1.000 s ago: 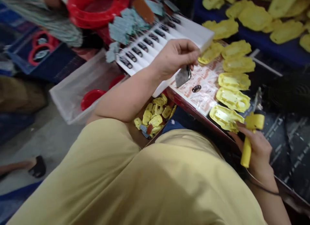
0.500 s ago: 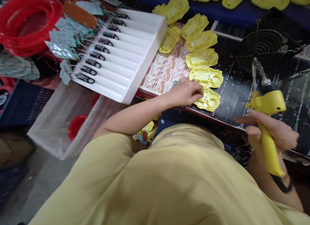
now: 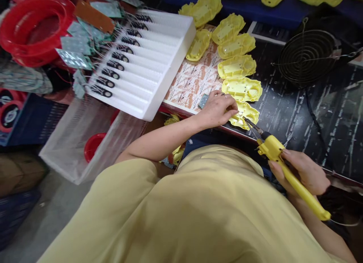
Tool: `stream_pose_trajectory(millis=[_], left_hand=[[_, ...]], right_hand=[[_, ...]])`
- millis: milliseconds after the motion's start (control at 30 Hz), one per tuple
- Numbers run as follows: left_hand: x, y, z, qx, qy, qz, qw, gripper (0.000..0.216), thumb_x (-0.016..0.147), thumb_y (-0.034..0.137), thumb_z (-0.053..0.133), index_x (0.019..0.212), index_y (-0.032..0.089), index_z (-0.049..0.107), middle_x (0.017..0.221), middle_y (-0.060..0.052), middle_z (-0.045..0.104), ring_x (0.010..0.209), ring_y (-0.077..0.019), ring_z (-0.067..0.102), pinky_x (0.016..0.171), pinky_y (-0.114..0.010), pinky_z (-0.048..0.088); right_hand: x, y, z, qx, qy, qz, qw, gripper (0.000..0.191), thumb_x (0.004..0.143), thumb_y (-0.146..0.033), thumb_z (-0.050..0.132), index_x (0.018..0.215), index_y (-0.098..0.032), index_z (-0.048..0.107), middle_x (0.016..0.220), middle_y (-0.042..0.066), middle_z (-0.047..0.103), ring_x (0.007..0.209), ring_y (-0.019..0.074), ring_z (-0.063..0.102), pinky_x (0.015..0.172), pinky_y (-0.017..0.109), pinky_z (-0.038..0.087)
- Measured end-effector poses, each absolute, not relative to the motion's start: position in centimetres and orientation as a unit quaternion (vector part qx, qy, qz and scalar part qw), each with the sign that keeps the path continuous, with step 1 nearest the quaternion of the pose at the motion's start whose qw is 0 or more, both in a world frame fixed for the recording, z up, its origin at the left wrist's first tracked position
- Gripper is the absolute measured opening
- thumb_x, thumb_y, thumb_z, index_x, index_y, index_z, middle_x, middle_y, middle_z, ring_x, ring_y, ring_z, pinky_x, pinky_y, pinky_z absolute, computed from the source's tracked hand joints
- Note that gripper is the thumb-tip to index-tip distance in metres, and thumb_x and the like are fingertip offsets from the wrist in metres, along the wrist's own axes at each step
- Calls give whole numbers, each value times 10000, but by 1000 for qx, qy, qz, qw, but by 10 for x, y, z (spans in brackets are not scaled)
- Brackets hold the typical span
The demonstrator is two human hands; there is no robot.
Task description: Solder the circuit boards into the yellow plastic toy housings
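Note:
My right hand (image 3: 304,172) is wrapped round a yellow soldering gun (image 3: 273,147). Its dark metal tip reaches the nearest yellow plastic shell (image 3: 246,121) at the table's front edge. My left hand (image 3: 218,109) rests over the left end of that same shell, thumb and fingers pinched together. What the pinch holds is too small to make out; thin wire-like lines show by the fingertips. Beside the left wrist lies a small green circuit board (image 3: 203,101), partly covered by the hand.
More yellow shells (image 3: 236,68) form a row going back. A round black fan grille (image 3: 307,59) stands at the back right. On the left, a white foam tray (image 3: 159,66) holds black wired parts, with circuit boards (image 3: 75,45) hanging off it. Below is a translucent crate (image 3: 65,153).
My right hand has brought the soldering gun left and down, from in front of the fan grille to the nearest shell. My left hand has stayed nearly in place.

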State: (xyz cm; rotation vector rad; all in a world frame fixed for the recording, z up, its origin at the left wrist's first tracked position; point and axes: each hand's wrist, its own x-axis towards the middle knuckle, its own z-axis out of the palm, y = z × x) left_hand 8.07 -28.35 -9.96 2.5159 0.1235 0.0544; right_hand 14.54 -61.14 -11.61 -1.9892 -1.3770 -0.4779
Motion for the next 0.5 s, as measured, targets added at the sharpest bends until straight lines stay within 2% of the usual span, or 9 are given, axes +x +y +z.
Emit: stream_pose_trajectory(millis=[133, 233, 400, 500], left_hand=[[80, -285, -103, 955, 48, 33, 290, 152, 1047, 275, 593, 1022, 219, 732, 1114, -54, 816, 1099, -260, 725, 1260, -505, 371], [80, -287, -104, 958, 47, 38, 282, 165, 1046, 278, 586, 1024, 218, 738, 1108, -59, 816, 1108, -266, 723, 1266, -514, 370], [81, -288, -107, 957, 45, 45, 284, 189, 1040, 278, 577, 1034, 215, 755, 1087, -65, 814, 1115, -278, 719, 1282, -551, 350], [82, -288, -107, 957, 46, 43, 282, 208, 1042, 285, 571, 1045, 210, 765, 1079, -70, 810, 1107, -282, 717, 1275, -558, 353]], right_hand=[[141, -603, -120, -747, -537, -161, 357, 133, 1048, -222, 771, 1155, -248, 698, 916, 11, 808, 729, 184, 785, 697, 269, 665], [144, -602, -121, -747, -544, -156, 347, 62, 1064, -255, 768, 1080, -244, 709, 915, 19, 805, 717, 175, 775, 664, 261, 654], [147, -607, -122, -756, -547, -130, 337, 96, 1078, -324, 768, 1037, -248, 727, 918, 30, 806, 729, 177, 773, 660, 268, 653], [146, -612, -122, -792, -514, -62, 325, 174, 1062, -410, 787, 985, -265, 729, 844, 23, 765, 736, 190, 759, 698, 296, 661]])
